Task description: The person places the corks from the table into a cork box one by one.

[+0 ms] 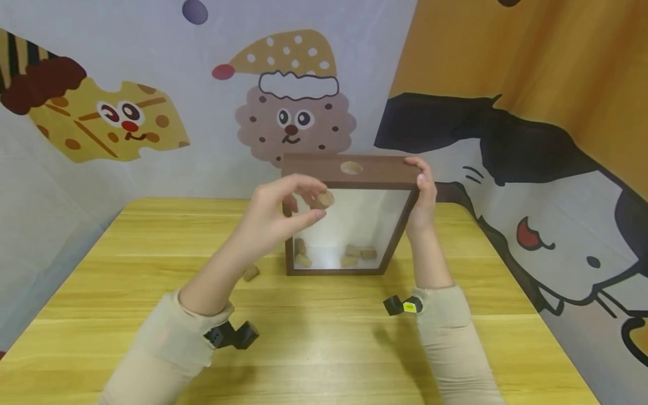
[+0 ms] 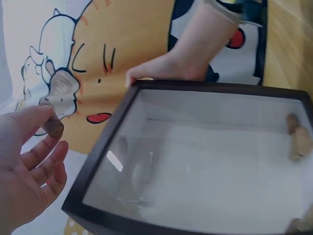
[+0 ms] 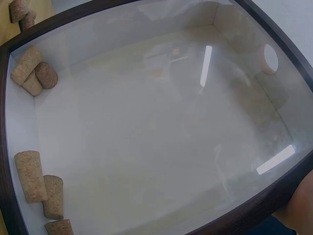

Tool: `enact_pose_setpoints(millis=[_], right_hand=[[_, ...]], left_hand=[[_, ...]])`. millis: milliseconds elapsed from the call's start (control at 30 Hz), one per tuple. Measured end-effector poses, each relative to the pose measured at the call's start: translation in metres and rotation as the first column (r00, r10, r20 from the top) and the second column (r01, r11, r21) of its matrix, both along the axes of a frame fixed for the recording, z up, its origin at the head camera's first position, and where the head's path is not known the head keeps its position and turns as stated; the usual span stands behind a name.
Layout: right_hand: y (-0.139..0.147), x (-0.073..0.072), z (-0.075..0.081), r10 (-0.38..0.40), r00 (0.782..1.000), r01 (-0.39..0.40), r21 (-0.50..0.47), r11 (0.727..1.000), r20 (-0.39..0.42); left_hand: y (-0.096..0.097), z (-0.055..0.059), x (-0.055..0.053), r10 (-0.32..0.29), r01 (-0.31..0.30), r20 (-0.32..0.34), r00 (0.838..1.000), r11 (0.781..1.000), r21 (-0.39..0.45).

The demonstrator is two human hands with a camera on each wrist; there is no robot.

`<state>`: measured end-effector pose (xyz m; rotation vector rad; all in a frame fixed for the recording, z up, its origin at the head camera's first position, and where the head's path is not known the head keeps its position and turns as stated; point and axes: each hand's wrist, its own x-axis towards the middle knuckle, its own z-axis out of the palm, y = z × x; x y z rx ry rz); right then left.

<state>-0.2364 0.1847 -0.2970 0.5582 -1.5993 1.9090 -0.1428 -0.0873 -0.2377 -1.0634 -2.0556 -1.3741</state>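
My left hand (image 1: 278, 211) pinches a cork (image 1: 325, 198) between thumb and fingers, in front of the upper left of a brown shadow box (image 1: 309, 175). In the left wrist view that cork (image 2: 54, 127) juts out past the fingertips, beside the frame. The box stands upright, with a clear front and a round hole (image 1: 351, 167) in its top. My right hand (image 1: 424, 197) grips the box's upper right corner, thumb on the side. Inside, several corks (image 3: 30, 177) lie along the bottom in two groups, one at each side.
Loose corks (image 1: 250, 273) lie on the wooden table (image 1: 324, 337), left of the box's base. Close behind the table hangs a curtain (image 1: 212, 124) printed with cartoon figures. Each sleeve has a small black camera (image 1: 235, 336) at the cuff.
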Motion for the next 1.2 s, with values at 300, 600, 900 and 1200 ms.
enact_pose_setpoints(millis=[300,600,900,1200], right_hand=[[0.000,0.000,0.000,0.016,1.000,-0.016,-0.016,1.000,0.000],[0.001,0.001,-0.001,0.012,1.000,-0.012,-0.009,1.000,0.009],[0.000,0.001,0.000,0.010,1.000,-0.010,0.006,1.000,0.017],[0.000,0.000,0.000,0.001,1.000,-0.001,-0.011,1.000,0.002]], left_hand=[[0.021,0.030,-0.028,0.050,-0.052,0.166,0.985,0.999,0.007],[0.041,0.046,-0.061,0.060,-0.055,0.261,0.963,0.998,-0.027],[0.050,0.047,-0.080,0.089,-0.069,0.352,0.932,0.995,-0.068],[0.051,0.047,-0.082,0.149,-0.104,0.346,0.926,0.984,-0.145]])
